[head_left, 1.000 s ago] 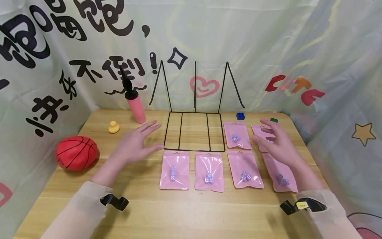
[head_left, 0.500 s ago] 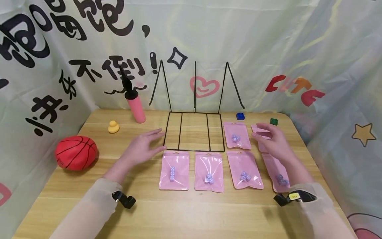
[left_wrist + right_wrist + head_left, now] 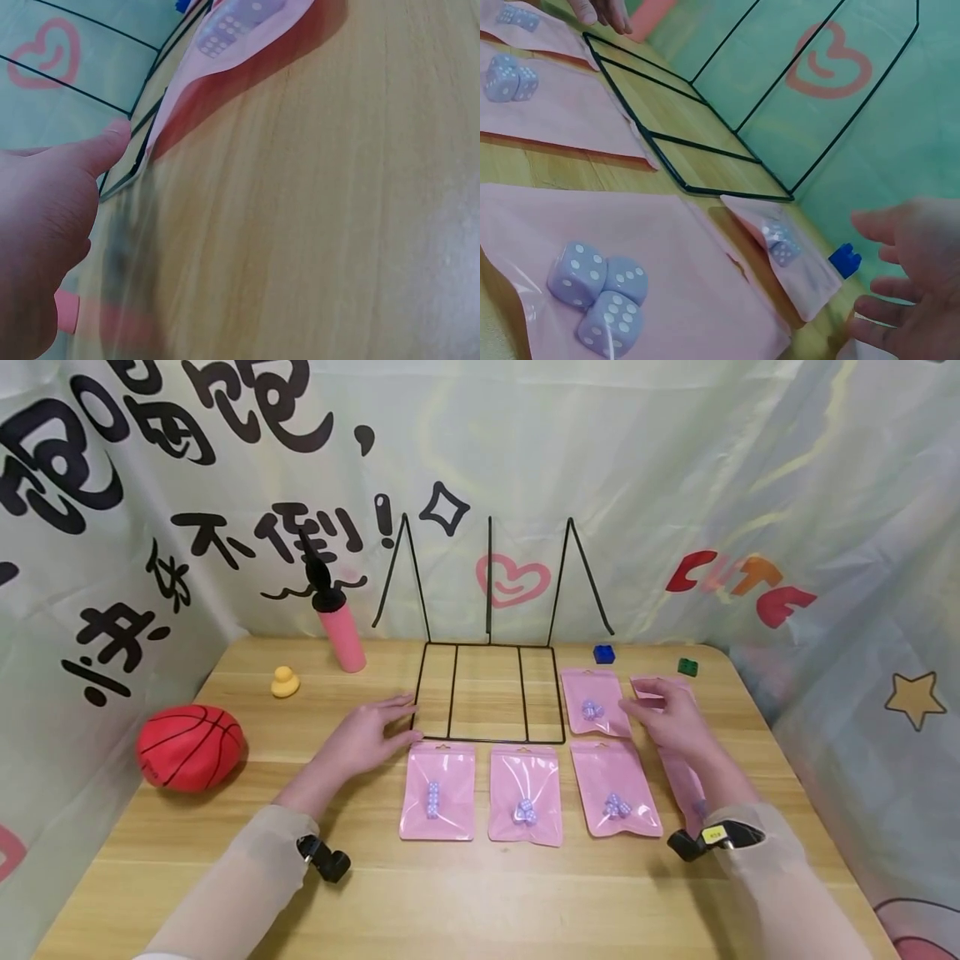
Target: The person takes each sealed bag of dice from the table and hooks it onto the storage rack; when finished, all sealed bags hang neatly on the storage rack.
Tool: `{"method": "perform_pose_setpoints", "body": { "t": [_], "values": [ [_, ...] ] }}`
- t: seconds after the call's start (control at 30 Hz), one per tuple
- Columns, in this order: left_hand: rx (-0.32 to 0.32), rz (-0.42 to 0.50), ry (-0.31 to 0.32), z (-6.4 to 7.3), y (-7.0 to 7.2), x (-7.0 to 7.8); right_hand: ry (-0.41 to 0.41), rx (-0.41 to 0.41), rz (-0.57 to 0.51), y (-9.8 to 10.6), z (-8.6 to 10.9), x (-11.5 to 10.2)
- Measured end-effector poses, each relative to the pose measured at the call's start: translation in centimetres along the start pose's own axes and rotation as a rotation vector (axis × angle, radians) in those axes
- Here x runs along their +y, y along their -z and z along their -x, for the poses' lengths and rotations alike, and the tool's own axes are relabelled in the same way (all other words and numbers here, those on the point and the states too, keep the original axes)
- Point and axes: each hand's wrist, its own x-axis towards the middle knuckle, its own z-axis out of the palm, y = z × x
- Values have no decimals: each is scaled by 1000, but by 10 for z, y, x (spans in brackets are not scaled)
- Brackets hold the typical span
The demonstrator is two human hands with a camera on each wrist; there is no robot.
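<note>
My left hand (image 3: 366, 735) is at the front left corner of a black wire rack (image 3: 487, 741), fingers and thumb spread apart with nothing between them. In the left wrist view the thumb (image 3: 109, 146) overlaps the rack's wire. My right hand (image 3: 675, 720) hovers over the pink pouches at the right, fingers loosely bent and holding nothing. Its fingertips are near a pouch of dice (image 3: 596, 689) beside the rack. Under this hand lie two more pouches, partly hidden. Along the rack's front are three pink pouches with pale purple dice: left (image 3: 437, 764), middle (image 3: 525, 768) and right (image 3: 611, 768).
A red toy basketball (image 3: 190, 747), a yellow rubber duck (image 3: 285, 682) and a pink hand pump (image 3: 342, 635) with a black top stand at the left. Behind the right pouches sit a blue block (image 3: 603, 654) and a green block (image 3: 687, 667). A printed cloth (image 3: 637, 468) hangs behind the table.
My left hand has moved right to the rack's front corner. The right hand has moved left and a little toward me, uncovering the green block. The pouches and rack stay put.
</note>
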Motion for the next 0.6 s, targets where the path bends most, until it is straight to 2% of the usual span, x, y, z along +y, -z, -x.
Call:
{"method": "perform_pose_setpoints", "body": {
  "t": [0.27,0.6],
  "values": [
    [-9,8,3,-3,-4,0,-141,-26,14,-12,-11,2],
    [14,39,-7,-3,-13,-5,-288,7,-15,-23,-25,-2]
  ]
}}
